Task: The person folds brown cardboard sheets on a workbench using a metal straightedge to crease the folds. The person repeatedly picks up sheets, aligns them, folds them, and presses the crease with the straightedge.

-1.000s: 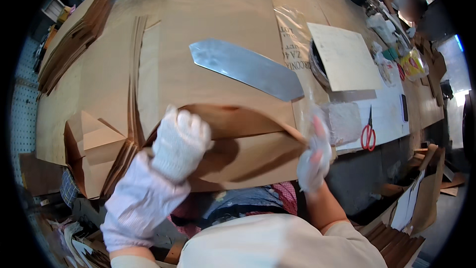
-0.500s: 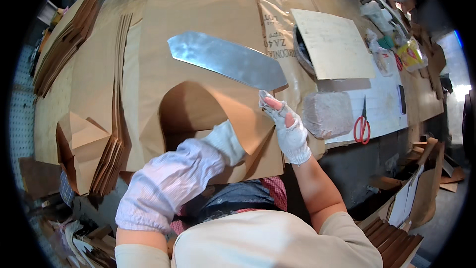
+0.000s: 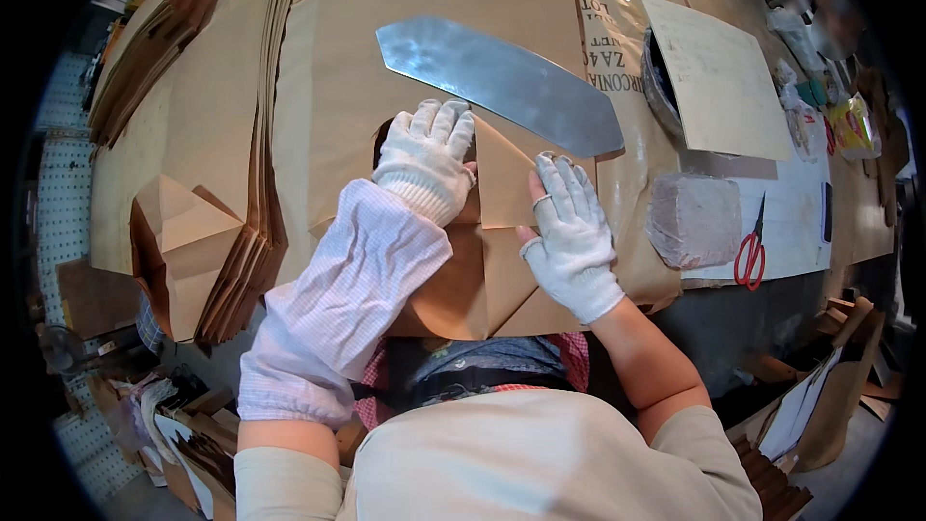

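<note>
A brown paper bag point(image 3: 506, 265) lies before me, its near end spread into folded flaps. My left hand point(image 3: 424, 159), in a white knitted glove above a checked sleeve cover, lies on the bag's far fold with fingers stretched out. My right hand point(image 3: 571, 232) rests palm down on the bag's right side, fingers straight; its glove leaves the thumb bare. Just beyond both hands, a long shiny metal plate point(image 3: 506, 87) with angled ends lies aslant on the brown paper. Paper under my left palm is hidden.
Stacks of folded brown paper point(image 3: 260, 164) stand at the left, one with an opened end point(image 3: 188, 217). To the right are a plastic-wrapped block point(image 3: 693, 220), red-handled scissors point(image 3: 750, 256) and a pale board point(image 3: 719, 82) over a round container. A person point(image 3: 830, 14) is at the far right.
My left hand has come out of the bag's raised opening and moved forward onto its fold. The opening now lies flattened. My right hand has turned palm down onto the bag.
</note>
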Demonstrator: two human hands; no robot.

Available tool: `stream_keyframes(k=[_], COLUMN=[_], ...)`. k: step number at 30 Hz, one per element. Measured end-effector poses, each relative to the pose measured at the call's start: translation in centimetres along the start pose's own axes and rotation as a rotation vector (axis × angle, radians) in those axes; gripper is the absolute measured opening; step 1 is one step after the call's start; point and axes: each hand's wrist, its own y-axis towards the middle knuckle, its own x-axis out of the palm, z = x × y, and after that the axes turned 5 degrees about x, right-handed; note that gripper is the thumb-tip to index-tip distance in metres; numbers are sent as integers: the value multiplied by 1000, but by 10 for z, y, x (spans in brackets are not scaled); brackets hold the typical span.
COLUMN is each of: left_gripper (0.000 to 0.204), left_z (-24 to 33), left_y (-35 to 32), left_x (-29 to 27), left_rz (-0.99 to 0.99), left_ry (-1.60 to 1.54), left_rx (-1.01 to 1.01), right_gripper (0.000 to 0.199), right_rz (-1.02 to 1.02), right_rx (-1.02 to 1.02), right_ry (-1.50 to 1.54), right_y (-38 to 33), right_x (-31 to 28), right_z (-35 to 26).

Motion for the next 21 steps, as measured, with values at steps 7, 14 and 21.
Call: stream_keyframes(k=[7,14,21], left_gripper=[67,72,91], left_z=[2,-83,-113], left_y=[6,-101,-149], left_x=[-2,-89,51], left_rz=[85,357,287], left_ry=[-82,-1407,-1527], left_rx=[-20,511,14], right_gripper=[74,77,81], right_rz=[25,-83,-62], right_rx=[-3,5,-101], right_ry=[-83,-116,-52], right_y=[7,-10,69], right_x=[4,-20,17], right_z=[-1,-2,-23])
